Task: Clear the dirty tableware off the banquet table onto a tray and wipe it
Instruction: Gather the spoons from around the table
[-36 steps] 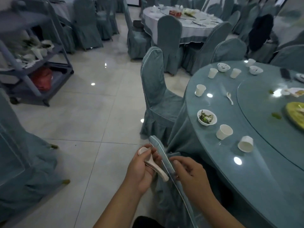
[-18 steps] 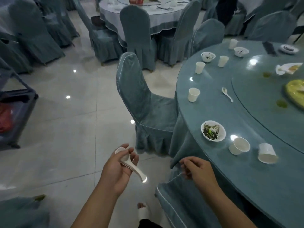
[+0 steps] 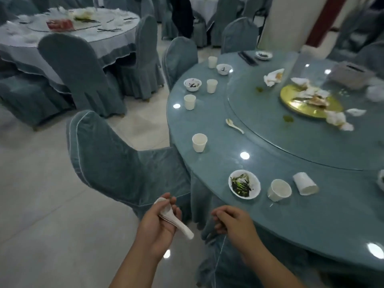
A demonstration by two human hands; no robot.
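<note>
Item: round banquet worktop, dirty tableware uncleared; both hands off its edge.

We log the left hand clamped around white soup spoons, handles pointing right. The right hand is curled, pinching the piped edge of a chair cover. On the worktop we count a bowl with greens nearest, an upright cup beside it, a tipped cup, and a loose spoon by the glass turntable. No tray in view.
</note>
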